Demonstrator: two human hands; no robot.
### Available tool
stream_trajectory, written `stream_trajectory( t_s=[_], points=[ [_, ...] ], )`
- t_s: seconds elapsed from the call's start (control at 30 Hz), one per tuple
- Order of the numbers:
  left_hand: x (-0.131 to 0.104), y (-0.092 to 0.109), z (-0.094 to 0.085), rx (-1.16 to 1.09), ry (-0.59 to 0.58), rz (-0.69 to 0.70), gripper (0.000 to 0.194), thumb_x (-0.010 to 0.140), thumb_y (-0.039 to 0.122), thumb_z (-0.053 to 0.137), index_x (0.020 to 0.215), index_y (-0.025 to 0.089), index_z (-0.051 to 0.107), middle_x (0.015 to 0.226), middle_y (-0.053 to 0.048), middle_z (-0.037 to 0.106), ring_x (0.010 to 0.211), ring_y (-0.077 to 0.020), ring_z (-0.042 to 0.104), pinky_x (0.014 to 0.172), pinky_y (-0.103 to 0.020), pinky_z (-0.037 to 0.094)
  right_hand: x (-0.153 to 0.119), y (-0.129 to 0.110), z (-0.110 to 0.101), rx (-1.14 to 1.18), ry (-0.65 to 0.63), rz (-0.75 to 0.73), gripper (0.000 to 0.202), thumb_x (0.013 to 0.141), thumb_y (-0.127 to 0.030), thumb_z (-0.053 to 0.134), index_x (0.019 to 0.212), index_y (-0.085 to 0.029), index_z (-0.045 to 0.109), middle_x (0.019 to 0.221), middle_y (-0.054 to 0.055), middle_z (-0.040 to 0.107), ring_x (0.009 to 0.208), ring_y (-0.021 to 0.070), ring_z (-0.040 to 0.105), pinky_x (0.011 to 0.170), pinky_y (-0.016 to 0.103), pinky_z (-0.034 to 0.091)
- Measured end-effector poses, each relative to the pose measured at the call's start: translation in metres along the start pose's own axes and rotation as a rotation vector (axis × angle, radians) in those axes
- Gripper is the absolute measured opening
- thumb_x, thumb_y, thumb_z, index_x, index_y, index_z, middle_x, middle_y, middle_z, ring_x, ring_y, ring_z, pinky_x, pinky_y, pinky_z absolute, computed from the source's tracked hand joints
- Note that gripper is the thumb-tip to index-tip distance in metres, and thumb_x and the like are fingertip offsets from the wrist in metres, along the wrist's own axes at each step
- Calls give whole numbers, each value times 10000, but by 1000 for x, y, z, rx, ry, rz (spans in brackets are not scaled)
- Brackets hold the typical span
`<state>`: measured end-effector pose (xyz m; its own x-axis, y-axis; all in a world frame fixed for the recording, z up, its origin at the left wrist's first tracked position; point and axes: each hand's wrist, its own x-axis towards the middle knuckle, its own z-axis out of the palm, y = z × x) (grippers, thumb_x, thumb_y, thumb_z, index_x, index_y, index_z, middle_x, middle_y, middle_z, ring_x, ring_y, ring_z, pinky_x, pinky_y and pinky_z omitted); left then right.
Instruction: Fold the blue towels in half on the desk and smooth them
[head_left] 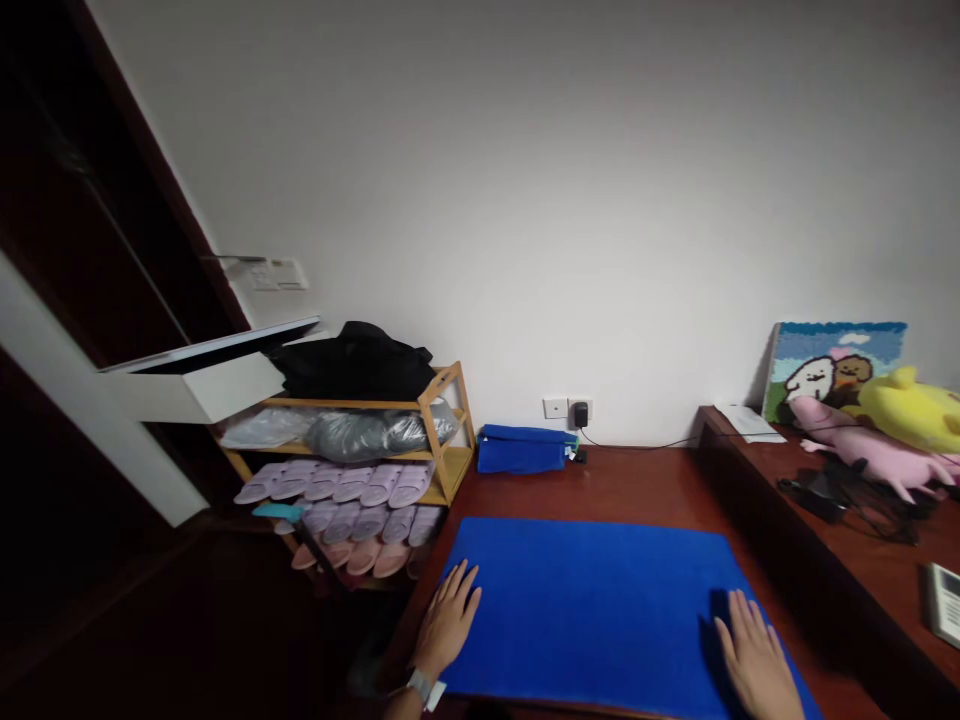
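Note:
A flat blue mat (592,610) lies on the reddish-brown table (630,485). At the mat's left edge is my left hand (450,615), palm down with its fingers spread; a band circles its wrist. My right hand (754,645) is over the mat's right side, fingers stretched out and casting a shadow on the blue surface. Neither hand holds anything. Beyond the mat, against the wall, rests a folded blue cloth bundle (521,449).
Left of the table stands a wooden rack (450,470) with several slippers (352,483), a black bag (356,360) and an open white box (232,385). A raised ledge on the right bears a pink plush toy (862,450), a yellow plush (911,410) and cables (877,505).

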<state>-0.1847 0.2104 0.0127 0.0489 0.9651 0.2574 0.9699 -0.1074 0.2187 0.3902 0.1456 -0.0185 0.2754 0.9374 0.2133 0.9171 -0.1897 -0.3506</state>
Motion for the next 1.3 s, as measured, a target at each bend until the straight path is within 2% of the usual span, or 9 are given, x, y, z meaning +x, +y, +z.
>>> stream_trajectory(
  t_s=[0.13, 0.3, 0.4, 0.47, 0.6, 0.73, 0.93, 1.1, 1.3],
  points=[
    [27, 0, 2, 9, 103, 3, 489, 1035, 437, 355, 1445, 289, 575, 1559, -26, 534, 1439, -233, 481, 1204, -429, 393, 32, -122, 8, 122, -54, -162, 781, 943, -595, 148, 1584, -212, 375, 1609, 51, 428, 1535, 285, 260, 1280, 505, 230],
    [80, 6, 12, 65, 55, 49, 514, 1017, 387, 386, 1485, 232, 535, 1579, -77, 503, 1483, -256, 417, 1238, -474, 323, 58, -271, 32, 233, -270, -406, 711, 1010, -558, 220, 1590, -164, 336, 1660, 65, 291, 1551, 252, 223, 1284, 489, 186],
    [99, 3, 22, 88, 18, 25, 552, 1013, 423, 407, 1528, 237, 479, 1624, -85, 432, 1517, -270, 356, 1249, -501, 277, 64, -318, 53, 240, -376, -439, 701, 1012, -540, 252, 1594, -155, 315, 1668, 72, 252, 1561, 244, 191, 1286, 473, 157],
    [104, -1, 29, 90, -5, 4, 575, 1016, 463, 402, 1545, 242, 451, 1636, -85, 410, 1524, -269, 341, 1250, -502, 265, 68, -324, 66, 225, -396, -419, 708, 1009, -541, 259, 1596, -147, 305, 1671, 83, 241, 1565, 248, 177, 1286, 474, 139],
    [104, -7, 37, 84, -16, 0, 590, 1026, 503, 374, 1562, 259, 418, 1661, -70, 364, 1545, -259, 291, 1258, -496, 229, 83, -273, 77, 149, -327, -335, 736, 993, -551, 269, 1589, -123, 326, 1666, 109, 269, 1563, 253, 197, 1287, 475, 117],
    [103, -8, 41, 79, -6, -1, 599, 1029, 516, 359, 1565, 254, 411, 1666, -75, 353, 1547, -265, 285, 1254, -503, 228, 112, -155, 58, 68, -187, -152, 756, 946, -557, 268, 1559, -136, 405, 1630, 108, 384, 1543, 283, 266, 1280, 480, 160],
    [107, -10, 32, 85, -57, 2, 612, 1026, 542, 353, 1568, 264, 408, 1658, -76, 374, 1531, -282, 322, 1234, -498, 268, 144, 13, 26, 158, -44, 146, 842, 807, -780, 261, 1528, -386, 443, 1559, 12, 509, 1519, 331, 312, 1247, 550, 229],
    [108, -13, 15, 106, -115, 33, 592, 1027, 571, 350, 1555, 314, 427, 1637, -45, 422, 1509, -261, 365, 1215, -459, 308, 145, 41, 25, 165, -122, 138, 996, 744, -844, 184, 1562, -320, 404, 1593, -19, 457, 1545, 348, 211, 1258, 554, 172],
    [105, -14, 20, 97, -69, 37, 613, 1027, 590, 355, 1573, 315, 392, 1685, -61, 322, 1555, -281, 261, 1244, -482, 259, 148, 13, 26, 132, -40, 157, 973, 742, -844, 152, 1560, -376, 397, 1566, -33, 492, 1524, 369, 278, 1247, 579, 189]
  ],
)
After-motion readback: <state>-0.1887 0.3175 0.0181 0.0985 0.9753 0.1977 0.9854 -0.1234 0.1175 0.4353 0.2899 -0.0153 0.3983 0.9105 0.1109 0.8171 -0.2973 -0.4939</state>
